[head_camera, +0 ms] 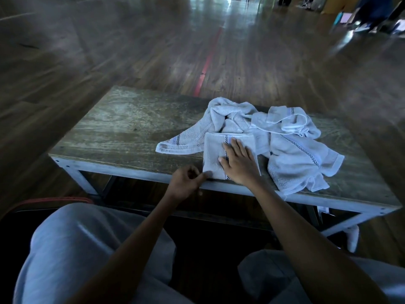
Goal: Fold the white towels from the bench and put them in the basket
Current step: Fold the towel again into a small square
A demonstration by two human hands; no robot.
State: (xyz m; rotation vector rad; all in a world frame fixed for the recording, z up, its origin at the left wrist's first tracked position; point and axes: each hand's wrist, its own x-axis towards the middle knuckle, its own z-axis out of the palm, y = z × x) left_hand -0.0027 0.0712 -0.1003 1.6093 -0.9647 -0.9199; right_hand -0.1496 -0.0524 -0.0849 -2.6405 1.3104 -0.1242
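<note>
Head view: a folded towel (213, 150) lies at the near edge of the wooden table (122, 128), a dark checkered band running across it. The right hand (238, 163) rests flat on it, fingers straight and spread. The left hand (186, 183), fingers curled, pinches the towel's near left corner. A heap of unfolded towels (293, 150) lies just behind and to the right, touching the folded one. At lower left a red curved rim (43, 200) shows, possibly the basket.
</note>
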